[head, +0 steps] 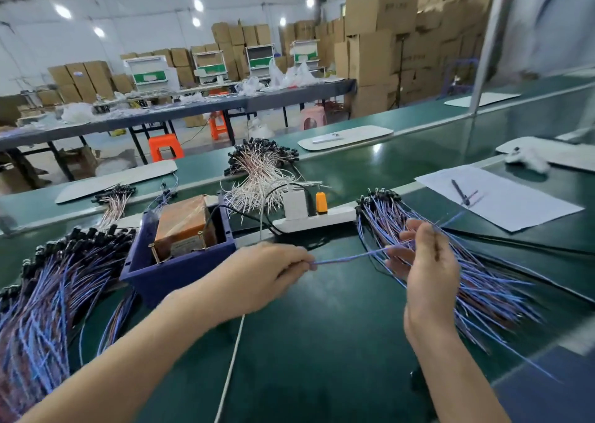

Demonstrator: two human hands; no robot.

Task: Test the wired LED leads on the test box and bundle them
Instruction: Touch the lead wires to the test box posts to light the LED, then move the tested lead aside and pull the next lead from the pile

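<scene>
Both hands are up over the green bench [322,342], forearms coming in from the near edge. The left hand [267,273] pinches one end of a single blue lead [347,256], and the right hand [428,261] has its fingers curled round the other end, so the lead stretches between them. Just left of the left hand sits the dark blue test box [167,273], with a brown block [182,219] inside. There are loose heaps of blue leads on the right [483,281] and the near left [42,310].
</scene>
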